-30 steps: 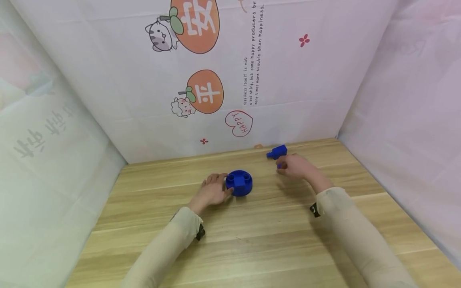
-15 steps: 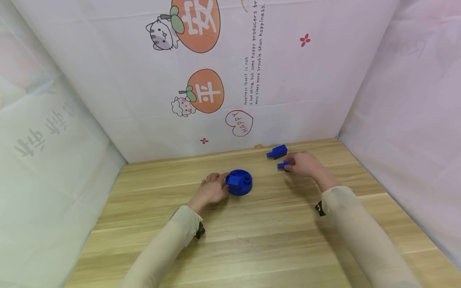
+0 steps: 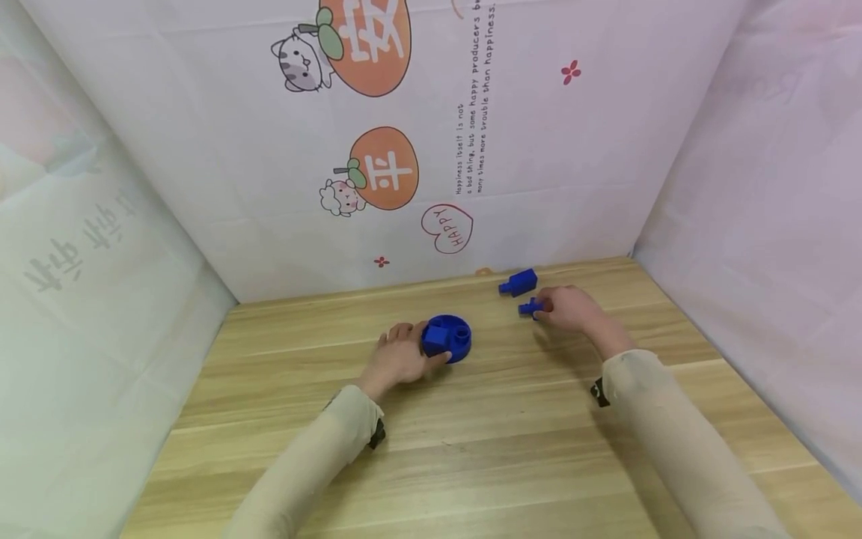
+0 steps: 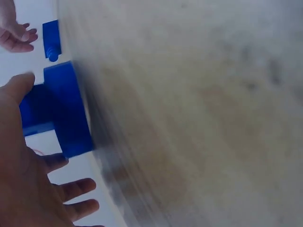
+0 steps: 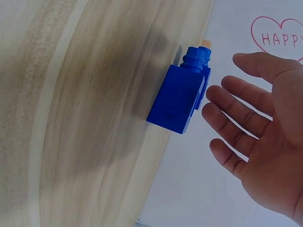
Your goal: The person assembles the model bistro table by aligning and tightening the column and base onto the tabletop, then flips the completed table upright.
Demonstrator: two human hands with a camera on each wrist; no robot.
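A round blue base (image 3: 460, 352) with a raised rim carries a rectangular block and a cup-like socket. My left hand (image 3: 400, 358) holds its left side, thumb along the front and forefinger at the rim; the other fingers are spread in the left wrist view. My right hand (image 3: 572, 308) is beside a small blue bottle-shaped piece (image 3: 528, 308) lying on the table. In the right wrist view, its relaxed fingers (image 5: 236, 109) are apart from that boxy piece (image 5: 173, 101) with a ridged neck. A second bottle-shaped piece (image 3: 523, 283) lies just behind, mostly hidden in that view.
The wooden table (image 3: 444, 464) meets a printed white cloth wall (image 3: 525, 150) close behind the blue pieces. More white cloth hangs at the left (image 3: 87, 337) and right (image 3: 761, 247). Dark straps (image 3: 599, 392) show at both sleeve cuffs.
The round base has turned, its block moving from the front toward the left. My left thumb now lies along its front rim. The right hand has drawn back rightward, exposing the nearer bottle-shaped piece.
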